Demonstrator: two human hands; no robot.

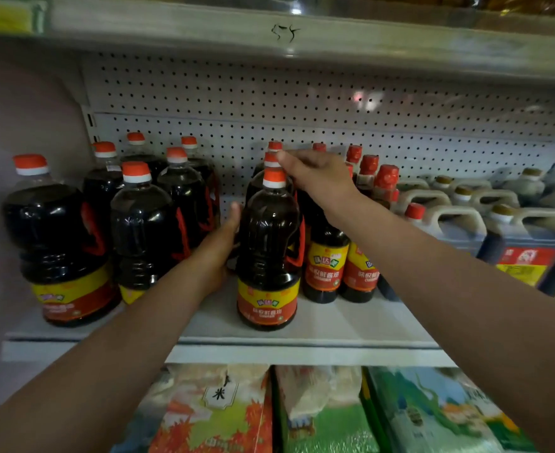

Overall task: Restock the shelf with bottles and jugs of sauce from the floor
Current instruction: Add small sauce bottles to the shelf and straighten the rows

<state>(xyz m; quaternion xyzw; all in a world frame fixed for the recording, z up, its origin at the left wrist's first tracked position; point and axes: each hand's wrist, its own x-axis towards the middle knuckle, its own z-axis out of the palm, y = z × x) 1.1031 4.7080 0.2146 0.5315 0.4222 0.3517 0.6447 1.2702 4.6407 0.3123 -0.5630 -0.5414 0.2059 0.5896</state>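
A dark sauce bottle (267, 253) stands upright at the near middle of the shelf (318, 325), its long axis vertical and its orange cap (274, 178) pointing straight up; the yellow and red label faces the near side. Two more bottles of the same kind stand in a row directly behind it, toward the far pegboard back wall (302, 103), with only their caps and shoulders showing.

The left hand (219, 253) lies against the left side of the front bottle, fingers fairly straight and pressed flat to its body, thumb tip up near the shoulder. The right hand (315, 178) reaches in higher, over the bottles behind, its fingers extended with the fingertips touching the cap of the second bottle; whether it grasps anything there cannot be told. The two hands are apart, one low on the left, one high on the right.

To the left stands a group of larger dark jugs (63, 243) with orange caps and red handles, upright, in two rows. To the right of the front bottle are slimmer dark bottles (327, 266) with red caps, and further right pale-handled cans (528, 243) of dark liquid. Below the shelf lie colourful bags (217, 413).
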